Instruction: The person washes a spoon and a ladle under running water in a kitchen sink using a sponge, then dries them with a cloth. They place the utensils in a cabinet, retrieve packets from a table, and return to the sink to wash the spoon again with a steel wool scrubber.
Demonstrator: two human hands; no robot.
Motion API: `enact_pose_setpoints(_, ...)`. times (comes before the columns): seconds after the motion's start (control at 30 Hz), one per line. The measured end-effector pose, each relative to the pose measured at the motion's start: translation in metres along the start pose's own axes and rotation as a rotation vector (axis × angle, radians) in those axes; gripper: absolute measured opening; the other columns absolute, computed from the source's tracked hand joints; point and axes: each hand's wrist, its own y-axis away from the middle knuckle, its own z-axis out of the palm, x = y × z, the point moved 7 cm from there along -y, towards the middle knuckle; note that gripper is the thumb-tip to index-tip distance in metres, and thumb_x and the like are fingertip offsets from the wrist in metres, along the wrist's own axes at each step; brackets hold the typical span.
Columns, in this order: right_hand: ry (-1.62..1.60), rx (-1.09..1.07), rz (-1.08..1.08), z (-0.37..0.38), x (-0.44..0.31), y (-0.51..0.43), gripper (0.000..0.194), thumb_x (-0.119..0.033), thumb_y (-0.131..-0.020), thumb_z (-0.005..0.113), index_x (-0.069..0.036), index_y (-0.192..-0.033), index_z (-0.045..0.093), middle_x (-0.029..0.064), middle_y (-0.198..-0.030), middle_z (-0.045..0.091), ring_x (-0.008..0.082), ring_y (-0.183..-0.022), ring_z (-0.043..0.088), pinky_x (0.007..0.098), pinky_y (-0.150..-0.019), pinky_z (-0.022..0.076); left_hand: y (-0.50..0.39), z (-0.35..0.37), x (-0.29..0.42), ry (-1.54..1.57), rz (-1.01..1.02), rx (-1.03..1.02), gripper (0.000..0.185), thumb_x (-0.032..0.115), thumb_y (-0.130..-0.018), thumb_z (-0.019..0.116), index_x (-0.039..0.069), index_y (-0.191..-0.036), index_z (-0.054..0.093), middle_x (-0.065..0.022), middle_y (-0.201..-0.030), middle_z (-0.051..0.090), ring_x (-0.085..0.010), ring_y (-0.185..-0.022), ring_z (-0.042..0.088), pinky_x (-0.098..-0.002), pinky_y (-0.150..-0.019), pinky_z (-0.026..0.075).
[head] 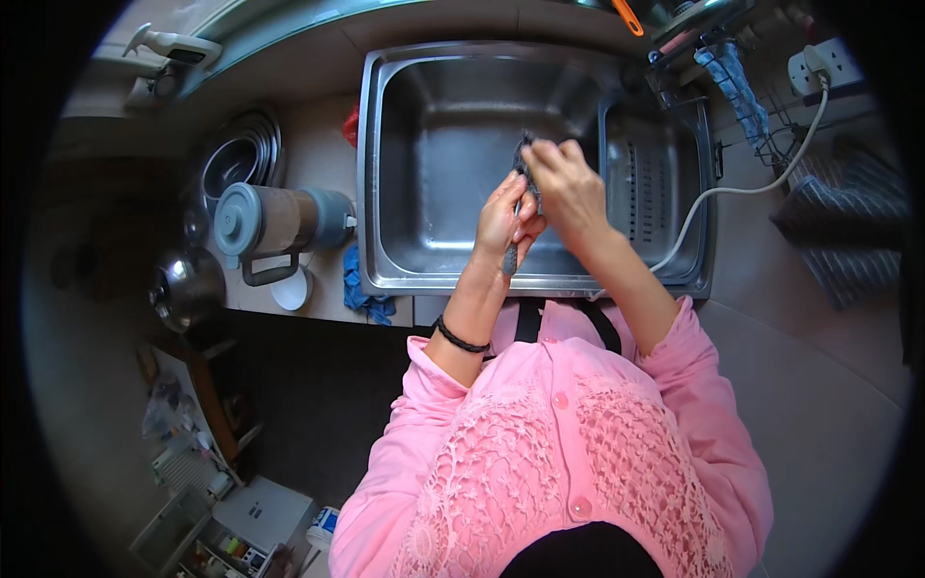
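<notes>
Over the stainless steel sink point(462, 173), both hands are close together. My left hand point(506, 217) is closed around a metal utensil handle point(511, 259), whose patterned end points down towards me. The utensil's upper part is mostly hidden between the hands. Just above and to the right, my right hand point(564, 180) has its fingers bent over a dark, mesh-like scrubber or utensil head point(525, 148); blur and the fingers hide which. A perforated tray point(650, 195) sits in the smaller basin, right of my right hand.
Left of the sink stand a blue-lidded blender jug point(271, 220), a white bowl point(293, 287), nested metal bowls point(242, 155) and a blue cloth point(361, 289). A white power cable point(730, 189) crosses the sink's right corner from a wall socket point(827, 68). A striped cloth point(845, 231) lies farther right.
</notes>
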Motion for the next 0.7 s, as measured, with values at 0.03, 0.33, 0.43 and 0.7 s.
enact_pose_setpoints(0.03, -0.014, -0.006, -0.018, 0.001, -0.006, 0.006, 0.03, -0.007, -0.066, 0.059, -0.005, -0.097, 0.062, 0.0, -0.092, 0.056, 0.0172, -0.081, 0.053, 0.0241, -0.061, 0.0507, -0.001, -0.002, 0.001, -0.016, -0.006, 0.002, 0.015, 0.02, -0.096, 0.032, 0.011, -0.086, 0.04, 0.002, -0.048, 0.04, -0.0066, -0.029, 0.024, -0.019, -0.035, 0.023)
enact_pose_setpoints(0.33, -0.049, -0.004, -0.003, 0.002, -0.005, 0.011, 0.028, -0.006, -0.066, 0.059, -0.006, -0.093, 0.063, -0.0008, -0.086, 0.055, 0.0165, -0.081, 0.054, 0.0238, -0.062, 0.05, 0.003, -0.007, -0.002, -0.006, -0.004, 0.039, 0.018, 0.02, -0.096, 0.03, 0.01, -0.087, 0.041, 0.0034, -0.047, 0.037, -0.0057, -0.03, 0.024, -0.0186, -0.036, 0.023)
enact_pose_setpoints(0.43, -0.035, 0.03, 0.046, 0.002, 0.015, -0.004, 0.028, -0.006, -0.066, 0.058, -0.007, -0.094, 0.063, -0.0009, -0.086, 0.056, 0.0171, -0.081, 0.054, 0.0241, -0.061, 0.0499, 0.005, -0.003, -0.004, -0.017, -0.004, 0.062, 0.018, 0.02, -0.096, 0.03, 0.01, -0.088, 0.043, 0.004, -0.046, 0.036, -0.0056, -0.03, 0.024, -0.0189, -0.036, 0.023)
enact_pose_setpoints(0.7, -0.069, -0.005, 0.098, 0.0, 0.017, -0.005, 0.028, -0.004, -0.068, 0.057, -0.007, -0.095, 0.063, 0.0015, -0.096, 0.059, 0.0201, -0.086, 0.055, 0.0285, -0.063, 0.0511, 0.003, 0.002, -0.002, -0.049, 0.015, 0.042, 0.018, 0.02, -0.096, 0.032, 0.011, -0.084, 0.041, 0.0049, -0.046, 0.034, -0.0055, -0.03, 0.023, -0.0194, -0.039, 0.026)
